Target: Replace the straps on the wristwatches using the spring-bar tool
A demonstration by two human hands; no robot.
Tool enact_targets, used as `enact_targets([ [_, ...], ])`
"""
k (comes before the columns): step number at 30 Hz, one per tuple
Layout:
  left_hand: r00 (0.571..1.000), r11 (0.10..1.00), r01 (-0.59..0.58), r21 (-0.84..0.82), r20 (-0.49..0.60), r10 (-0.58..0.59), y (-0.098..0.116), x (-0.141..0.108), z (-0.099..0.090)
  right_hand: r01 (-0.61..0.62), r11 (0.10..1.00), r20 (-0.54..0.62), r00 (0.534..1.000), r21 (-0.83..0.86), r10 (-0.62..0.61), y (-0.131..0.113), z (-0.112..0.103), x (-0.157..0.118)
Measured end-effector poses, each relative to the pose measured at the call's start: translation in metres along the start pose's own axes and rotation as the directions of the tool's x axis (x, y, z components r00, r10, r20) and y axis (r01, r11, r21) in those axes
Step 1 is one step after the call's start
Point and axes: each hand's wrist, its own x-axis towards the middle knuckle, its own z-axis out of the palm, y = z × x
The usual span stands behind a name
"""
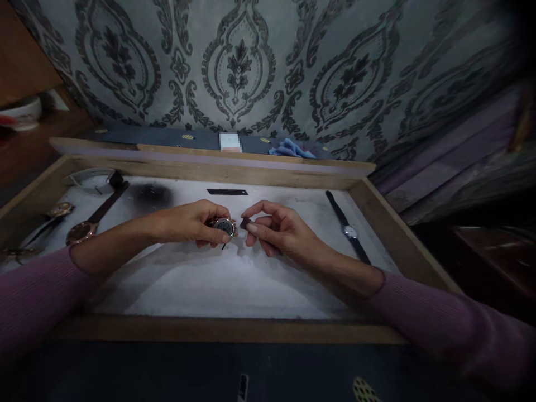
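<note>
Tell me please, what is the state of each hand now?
Left hand: closed, holding a dark-faced watch.
Right hand: closed, pinching a small dark piece.

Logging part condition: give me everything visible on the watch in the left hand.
The watch has a round, dark dial inside a paler, metallic-looking ring, with copper-toned, seemingly metal parts at the case edge. Dial markings are too small to read. It is held face up toward the camera, above the white floor of the wooden-framed tray. The left hand grips it, thumb along the lower edge. A short dark sliver shows below; whether it is strap is unclear. The right hand is close by, apparently not touching it.
</note>
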Motion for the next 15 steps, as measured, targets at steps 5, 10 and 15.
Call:
enact_targets([
  [5,1.0,1.0,-0.016,0.001,0.001,0.016,0.0009,-0.0006,0.0007,0.006,1.0,0.01,1.0,0.004,-0.006,0.0026,-0.0004,-0.0001],
  [10,1.0,1.0,-0.016,-0.006,0.0,0.016,0.0023,-0.001,0.0014,-0.008,1.0,-0.005,1.0,0.001,0.008,0.0026,0.0,0.0001],
  [15,1.0,1.0,-0.023,0.002,-0.002,0.023,0.0036,-0.0015,0.0022,0.006,1.0,-0.014,1.0,-0.002,-0.006,0.0035,-0.0006,0.001],
])
